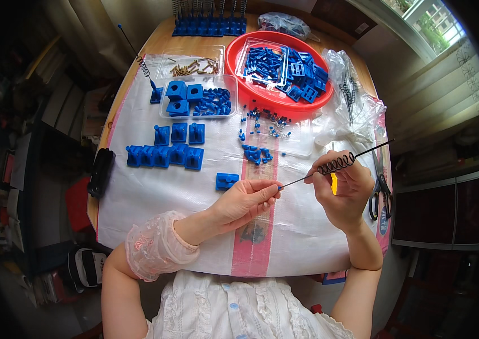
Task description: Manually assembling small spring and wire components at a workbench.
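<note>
A coiled wire rod (335,164) is pinched by the right hand (344,189), its nine-o'clock tip clamped in the left hand (245,200), above the tabletop (160,192).

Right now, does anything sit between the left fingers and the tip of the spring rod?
Nothing visible does. The left hand pinches the small blue piece at the tip of the black spring rod, which the right hand grips at its coil.

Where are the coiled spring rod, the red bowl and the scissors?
coiled spring rod (336,163), head view, on the black coil.
red bowl (284,102), head view, on its front rim.
scissors (382,195), head view, on the black handles by the table's right edge.
</note>
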Tool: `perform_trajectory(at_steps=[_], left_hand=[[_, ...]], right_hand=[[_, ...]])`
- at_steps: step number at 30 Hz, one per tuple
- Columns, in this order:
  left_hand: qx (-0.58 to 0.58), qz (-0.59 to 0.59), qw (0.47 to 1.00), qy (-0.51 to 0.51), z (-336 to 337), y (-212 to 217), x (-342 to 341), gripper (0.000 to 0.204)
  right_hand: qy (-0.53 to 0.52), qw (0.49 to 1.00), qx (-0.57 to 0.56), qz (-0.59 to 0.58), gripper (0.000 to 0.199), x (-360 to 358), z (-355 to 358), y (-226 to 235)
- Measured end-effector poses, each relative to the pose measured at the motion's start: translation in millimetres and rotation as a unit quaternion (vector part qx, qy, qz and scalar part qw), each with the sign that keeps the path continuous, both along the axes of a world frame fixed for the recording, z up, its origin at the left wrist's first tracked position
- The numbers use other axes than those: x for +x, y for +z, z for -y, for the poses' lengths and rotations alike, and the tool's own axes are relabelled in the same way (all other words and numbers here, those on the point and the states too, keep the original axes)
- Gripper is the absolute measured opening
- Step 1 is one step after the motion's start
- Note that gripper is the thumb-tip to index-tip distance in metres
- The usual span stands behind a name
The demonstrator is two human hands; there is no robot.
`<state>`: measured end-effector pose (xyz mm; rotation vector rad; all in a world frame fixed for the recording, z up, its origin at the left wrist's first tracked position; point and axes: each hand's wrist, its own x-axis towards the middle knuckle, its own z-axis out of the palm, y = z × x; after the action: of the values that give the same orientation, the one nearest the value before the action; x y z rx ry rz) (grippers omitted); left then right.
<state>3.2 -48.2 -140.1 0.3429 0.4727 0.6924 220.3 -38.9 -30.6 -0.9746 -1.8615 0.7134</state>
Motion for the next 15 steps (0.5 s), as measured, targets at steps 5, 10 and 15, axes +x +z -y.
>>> perform_trajectory(at_steps=[5,10,15], left_hand=[[-0.001,0.0,1.0,0.0,0,1,1,0.025],[0.0,0.002,1.0,0.0,0,2,0,0.026],[-0.005,-0.006,1.0,0.002,1,2,1,0.022]], right_hand=[[-0.041,0.996,0.026,-0.071,0.02,-6,-3,-4],[-0.001,1.0,0.007,-0.014,0.021,1,1,5],[-0.003,1.0,0.009,-0.015,0.021,1,2,8]])
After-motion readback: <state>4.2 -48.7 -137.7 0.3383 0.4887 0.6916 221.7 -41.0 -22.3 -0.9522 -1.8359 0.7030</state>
